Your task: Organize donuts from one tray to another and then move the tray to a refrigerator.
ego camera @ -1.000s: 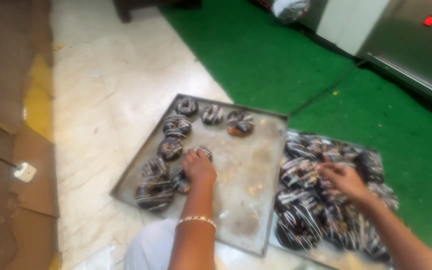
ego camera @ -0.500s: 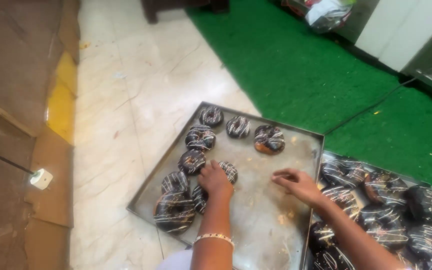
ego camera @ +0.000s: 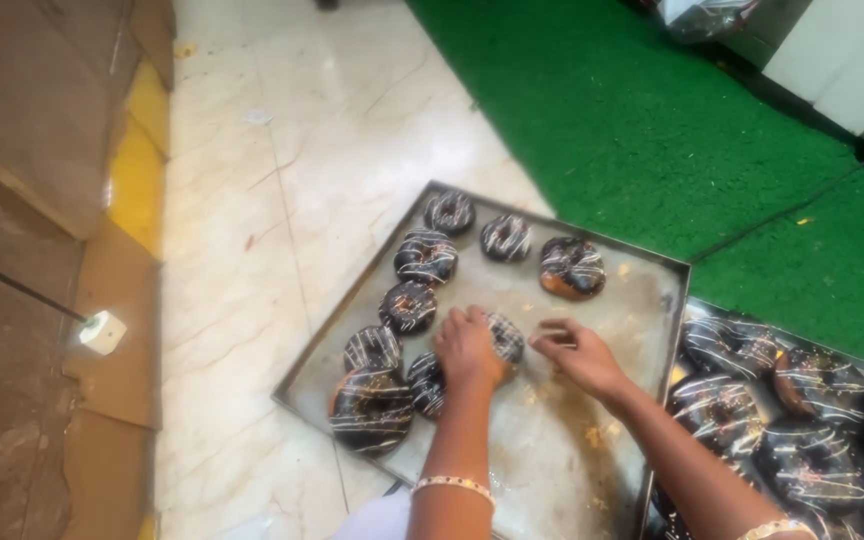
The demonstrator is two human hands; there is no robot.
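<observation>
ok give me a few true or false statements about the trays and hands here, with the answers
1. The left hand rests on a doughnut on the near tray. True.
2. The right hand holds a doughnut lifted off the tray. False: it hovers low over bare tray, and no doughnut shows in it.
3. The trays sit on a wooden table. False: they lie on the floor, partly on pale tile and partly on a green mat.
4. The second tray, at the right, is more crowded with doughnuts. True.
5. The doughnuts are plain and unglazed. False: they have dark glaze with white stripes.
</observation>
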